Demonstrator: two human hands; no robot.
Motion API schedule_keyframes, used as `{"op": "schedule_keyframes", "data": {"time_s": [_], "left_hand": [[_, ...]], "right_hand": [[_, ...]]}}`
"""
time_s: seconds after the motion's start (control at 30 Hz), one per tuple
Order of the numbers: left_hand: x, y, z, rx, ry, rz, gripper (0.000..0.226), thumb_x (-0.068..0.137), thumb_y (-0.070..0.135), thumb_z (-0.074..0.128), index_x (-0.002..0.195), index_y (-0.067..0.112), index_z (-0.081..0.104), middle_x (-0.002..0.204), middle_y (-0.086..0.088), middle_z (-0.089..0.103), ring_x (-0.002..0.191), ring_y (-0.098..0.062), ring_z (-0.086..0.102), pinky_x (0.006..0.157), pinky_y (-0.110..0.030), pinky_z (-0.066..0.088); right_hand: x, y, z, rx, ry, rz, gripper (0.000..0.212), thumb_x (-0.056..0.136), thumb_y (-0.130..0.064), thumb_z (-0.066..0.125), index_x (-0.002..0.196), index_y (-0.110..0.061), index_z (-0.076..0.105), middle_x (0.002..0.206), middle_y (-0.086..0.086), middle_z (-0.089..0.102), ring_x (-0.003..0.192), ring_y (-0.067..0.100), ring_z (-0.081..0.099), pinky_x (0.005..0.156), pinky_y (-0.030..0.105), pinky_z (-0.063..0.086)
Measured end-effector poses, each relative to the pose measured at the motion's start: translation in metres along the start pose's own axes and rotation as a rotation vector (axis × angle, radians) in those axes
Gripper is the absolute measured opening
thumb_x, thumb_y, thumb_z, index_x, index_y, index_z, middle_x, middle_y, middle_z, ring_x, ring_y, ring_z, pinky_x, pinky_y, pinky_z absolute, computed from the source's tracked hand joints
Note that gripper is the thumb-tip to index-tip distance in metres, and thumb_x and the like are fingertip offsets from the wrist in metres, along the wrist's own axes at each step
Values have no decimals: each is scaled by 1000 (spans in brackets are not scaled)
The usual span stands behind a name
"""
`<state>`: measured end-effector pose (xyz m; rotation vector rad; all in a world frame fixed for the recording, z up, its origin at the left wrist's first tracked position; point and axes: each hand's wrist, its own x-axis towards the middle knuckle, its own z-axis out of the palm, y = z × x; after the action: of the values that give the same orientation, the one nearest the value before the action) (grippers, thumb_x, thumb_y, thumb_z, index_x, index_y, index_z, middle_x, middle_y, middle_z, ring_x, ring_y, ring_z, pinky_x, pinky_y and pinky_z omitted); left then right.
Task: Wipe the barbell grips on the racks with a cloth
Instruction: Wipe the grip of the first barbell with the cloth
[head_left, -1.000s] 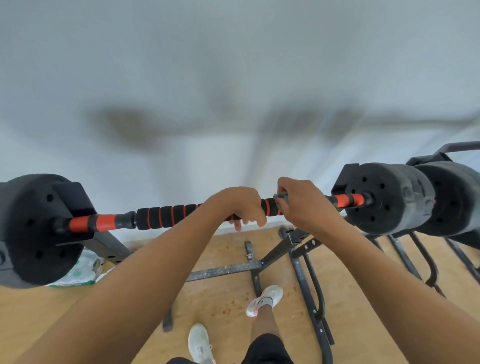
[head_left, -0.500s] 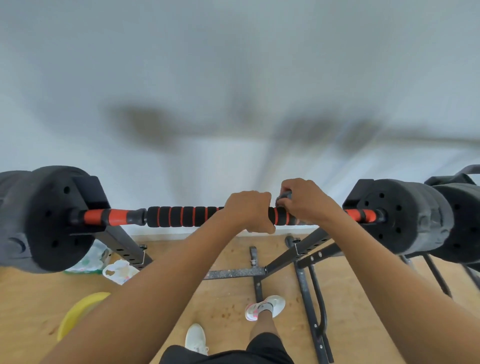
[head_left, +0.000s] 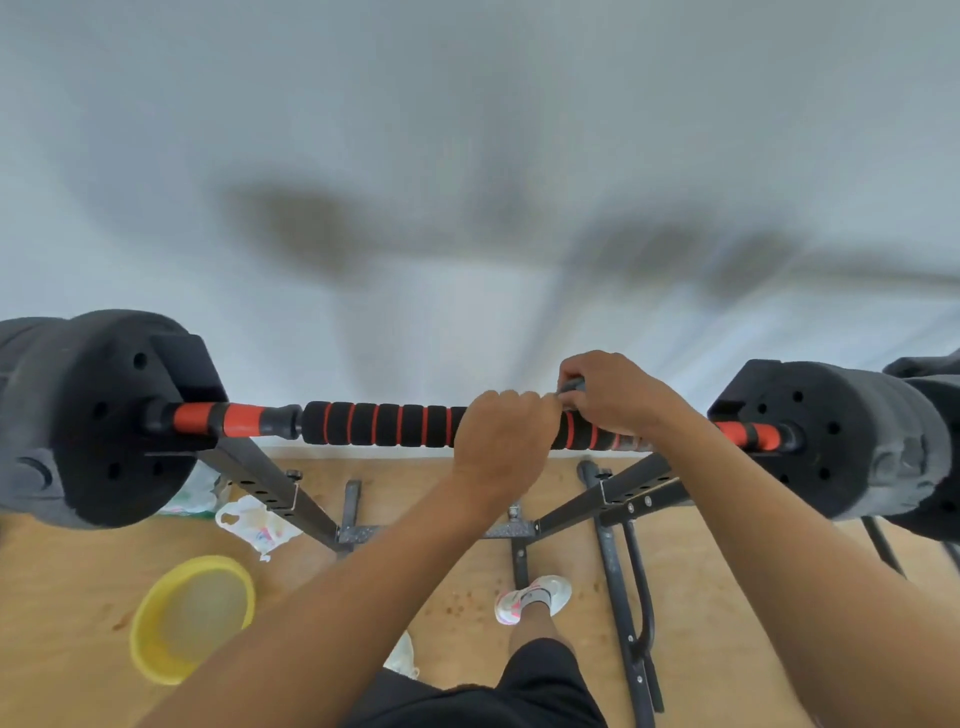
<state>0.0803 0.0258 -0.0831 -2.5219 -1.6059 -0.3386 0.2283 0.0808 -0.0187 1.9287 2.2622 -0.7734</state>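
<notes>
My left hand (head_left: 501, 431) is wrapped tight round the black foam barbell grip with orange rings (head_left: 384, 423), near its middle, so the bar does not roll while I rub. My right hand (head_left: 608, 397) is just beside it on the right, touching it, with fingers curled over the bar and pinching a small grey cloth (head_left: 571, 386). Only a tiny bit of cloth peeks out, so I cannot tell how much wraps the bar. The grip lies across the black metal rack (head_left: 270, 483) in front of me, with a big black weight plate (head_left: 104, 415) at the left end and another at the right. The grip looks soft and bumpy, fat black rings with thin orange lines between. A yellow round bowl (head_left: 192, 616) sits on the wooden floor (head_left: 62, 597), near left, maybe for wetting the cloth.
</notes>
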Motion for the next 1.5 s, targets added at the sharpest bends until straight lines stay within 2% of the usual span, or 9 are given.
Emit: {"op": "schedule_keyframes", "data": {"time_s": [0.23, 0.47, 0.67, 0.73, 0.97, 1.07, 1.27, 1.37, 1.5], "left_hand": [[2, 3, -1, 22, -10, -39, 27, 73, 9, 71, 63, 21, 48, 47, 5, 34, 42, -16, 29, 50, -27, 22], [42, -7, -27, -192, -512, -158, 12, 84, 22, 65, 79, 20, 54, 66, 4, 56, 58, -16, 56, 62, -30, 46], [78, -38, -33, -756, -1172, -199, 26, 85, 29, 82, 80, 8, 68, 68, -4, 66, 51, -17, 57, 58, -28, 50], [78, -36, -34, -710, -1099, -154, 37, 82, 43, 85, 85, 10, 70, 70, 2, 72, 57, -15, 64, 62, -28, 53], [22, 1, -11, -21, -151, -56, 23, 98, 39, 57, 82, 22, 53, 64, 8, 50, 55, -18, 51, 56, -29, 39], [39, -3, -14, -106, -302, -110, 33, 97, 43, 52, 72, 21, 53, 62, 6, 54, 54, -16, 53, 58, -29, 44], [89, -36, -30, -810, -1350, -128, 28, 95, 25, 60, 70, 13, 56, 62, -4, 53, 52, -17, 46, 56, -28, 44], [89, -34, -34, -791, -1268, -142, 26, 92, 29, 68, 76, 9, 63, 65, -5, 61, 53, -18, 54, 60, -30, 49], [52, -16, -30, -187, -584, -82, 38, 85, 59, 70, 82, 22, 63, 68, 10, 66, 61, -14, 63, 61, -28, 47]], "right_hand": [[-19, -5, -1, -29, 133, -119, 23, 96, -10, 52, 94, -24, 71, 91, -11, 62, 85, 11, 60, 75, 23, 45], [-56, -7, 17, -63, 187, -65, 32, 96, -8, 45, 104, -30, 66, 85, -6, 65, 76, 17, 62, 70, 37, 56], [-82, -4, 38, -296, 228, -58, 73, 95, -2, 51, 155, -36, 27, 157, -23, 35, 99, 21, 66, 65, 29, 47], [-81, 1, 39, -320, 238, -53, 76, 93, -1, 53, 155, -36, 25, 157, -25, 32, 91, 22, 67, 63, 32, 51], [-68, -14, 39, -166, 351, -49, 33, 90, -2, 46, 115, -24, 50, 105, -10, 58, 75, 22, 56, 55, 34, 43], [-70, -15, 48, -97, 373, -16, 43, 88, -1, 44, 124, -24, 49, 119, -13, 56, 76, 25, 58, 54, 34, 44], [-77, -17, 66, -199, 362, 28, 74, 88, -3, 59, 152, -23, 28, 154, -12, 34, 78, 23, 62, 56, 38, 56], [-75, -10, 63, -157, 388, 12, 67, 88, 0, 57, 145, -27, 35, 145, -14, 39, 75, 22, 61, 52, 35, 51], [-68, -11, 59, -133, 398, 13, 55, 85, 0, 55, 134, -24, 45, 130, -12, 49, 70, 23, 59, 48, 31, 37]]}}
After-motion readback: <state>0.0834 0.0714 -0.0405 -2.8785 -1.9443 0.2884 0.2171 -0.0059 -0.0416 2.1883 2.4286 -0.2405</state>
